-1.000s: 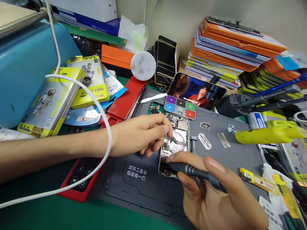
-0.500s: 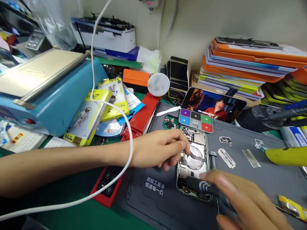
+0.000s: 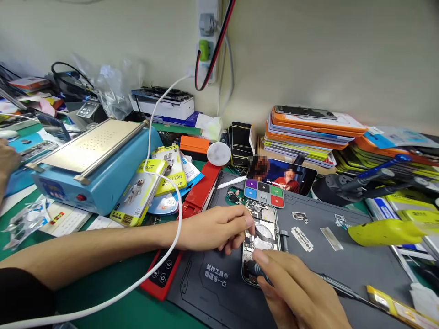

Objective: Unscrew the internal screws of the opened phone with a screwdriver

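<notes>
Closed at the thumb and fingertips, the grip of the left hand (image 3: 219, 228) pinches the end of a thin dark strip (image 3: 264, 237) that bends across a round, silvery disc (image 3: 266, 245) inside an opened phone (image 3: 270, 214). Right of centre in the frame, the phone lies flat on a matte grey mat (image 3: 236, 297), its rounded metal rim framing small, dense parts. Its upper part is just beside the left fingertips.

Over its lower end, the grip of the right hand (image 3: 303, 285) is closed around a smooth, dark handle (image 3: 259, 271) with pale rings; the palm hides much of it. Right of that hand lies a slender, dark metallic rod (image 3: 339, 285); whether it joins the handle, I cannot tell.

Right of the phone on the mat are a flat, slotted steel blade (image 3: 302, 238) and a shiny, rectangular strip of metal (image 3: 331, 239). Above the phone, a colour-blocked plate (image 3: 264, 195) with rounded corners sits near a glossy screen (image 3: 281, 176). A smooth white cable (image 3: 179, 214) loops over the left forearm.
</notes>
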Available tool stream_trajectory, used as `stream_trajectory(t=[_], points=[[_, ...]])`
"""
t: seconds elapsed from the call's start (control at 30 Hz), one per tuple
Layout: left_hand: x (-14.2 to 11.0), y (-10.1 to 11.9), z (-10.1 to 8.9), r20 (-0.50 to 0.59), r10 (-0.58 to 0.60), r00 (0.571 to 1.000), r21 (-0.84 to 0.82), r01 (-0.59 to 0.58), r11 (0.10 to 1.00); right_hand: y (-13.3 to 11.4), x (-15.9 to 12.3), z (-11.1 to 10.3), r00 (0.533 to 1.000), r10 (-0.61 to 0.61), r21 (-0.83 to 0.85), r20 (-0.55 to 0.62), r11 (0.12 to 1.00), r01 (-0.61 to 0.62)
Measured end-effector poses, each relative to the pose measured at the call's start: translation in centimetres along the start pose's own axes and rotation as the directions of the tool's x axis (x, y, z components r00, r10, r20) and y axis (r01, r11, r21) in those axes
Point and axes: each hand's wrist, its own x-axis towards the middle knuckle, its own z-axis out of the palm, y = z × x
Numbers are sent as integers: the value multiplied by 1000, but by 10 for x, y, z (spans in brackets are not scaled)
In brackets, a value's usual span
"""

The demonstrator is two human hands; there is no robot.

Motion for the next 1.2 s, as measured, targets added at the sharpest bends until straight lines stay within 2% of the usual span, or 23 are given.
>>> stream_trajectory(t=[0.17,0.27,0.4,0.5,0.6,0.7,0.77,0.87,0.97,1.1,1.2], points=[[-4,9,1,-19,47,999,237,-42,971,3,-1,6,997,-67,-28,-26,997,67],[-9,17,5,-98,96,991,461,-40,886,3,0,7,995,-93,-50,-33,995,91],[-21,27,11,-184,192,964,774,21,633,3,3,6,991,-119,-107,-54,988,113],[-34,30,4,-253,244,936,903,138,408,3,5,6,988,-139,-126,-61,983,131],[-49,22,-21,-396,282,874,913,341,226,1,5,6,986,-155,-122,-65,982,146],[-61,5,-53,-512,290,809,858,500,118,-1,3,6,985,-166,-136,-55,978,157],[-67,-5,-69,-517,275,811,853,516,81,-1,2,7,985,-166,-139,-56,978,157],[-73,-14,-79,-484,304,821,867,497,37,-1,2,6,984,-163,-138,-68,979,152],[-77,-18,-80,-440,365,821,883,469,11,-1,2,6,985,-160,-150,-68,977,148],[-80,-23,-81,-408,444,797,894,448,17,-2,2,6,984,-161,-163,-69,975,148],[-93,-26,-71,-370,503,781,910,414,27,-2,1,8,983,-172,-192,-69,969,156]])
